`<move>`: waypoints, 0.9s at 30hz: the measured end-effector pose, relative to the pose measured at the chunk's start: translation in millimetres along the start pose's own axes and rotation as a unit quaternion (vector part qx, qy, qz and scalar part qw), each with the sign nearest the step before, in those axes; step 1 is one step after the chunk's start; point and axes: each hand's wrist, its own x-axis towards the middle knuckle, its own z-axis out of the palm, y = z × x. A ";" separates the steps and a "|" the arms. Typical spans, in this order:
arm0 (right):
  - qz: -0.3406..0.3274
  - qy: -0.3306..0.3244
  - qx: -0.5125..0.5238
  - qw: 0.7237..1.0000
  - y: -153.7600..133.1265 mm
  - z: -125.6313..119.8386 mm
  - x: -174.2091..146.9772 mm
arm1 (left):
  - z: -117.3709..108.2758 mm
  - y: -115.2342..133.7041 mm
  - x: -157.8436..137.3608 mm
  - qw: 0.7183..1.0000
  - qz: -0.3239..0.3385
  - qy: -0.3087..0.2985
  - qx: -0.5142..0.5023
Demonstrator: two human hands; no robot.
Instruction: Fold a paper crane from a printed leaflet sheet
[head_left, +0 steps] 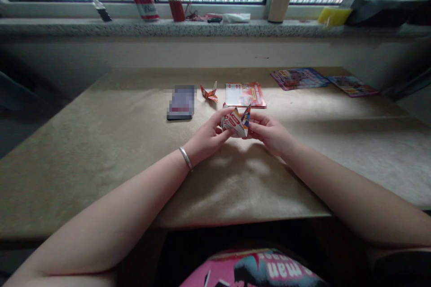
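Between my two hands, just above the table, is a folded paper piece [235,122] with pointed corners, printed white, red and blue. My left hand [215,129] pinches its left side, thumb in front and fingers behind. On the other side my right hand [267,129] grips the right edge near a blue and orange point. Some fingertips are hidden behind the paper. Beyond my hands sits a red origami figure with pointed ends [210,94], and beside it lies a stack of printed paper sheets [245,94].
A phone with a blurred screen [182,102] lies left of the figure. Colourful leaflets [299,78] rest at the table's back right. On the windowsill [134,29] stand a red can [144,2], a red holder [177,9] and a yellow item [334,16].
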 end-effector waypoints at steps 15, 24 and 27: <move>0.004 0.024 -0.044 0.999 3.5 1.6 1.2 | 4.7 1.4 0.7 0.995 -0.023 -0.010 -0.097; -0.008 0.031 -0.059 0.998 4.0 0.9 1.2 | 3.3 6.1 4.2 0.992 -0.075 -0.005 -0.106; -0.020 0.039 -0.076 0.996 5.1 0.2 1.4 | 4.3 5.0 4.3 0.988 -0.076 0.014 -0.132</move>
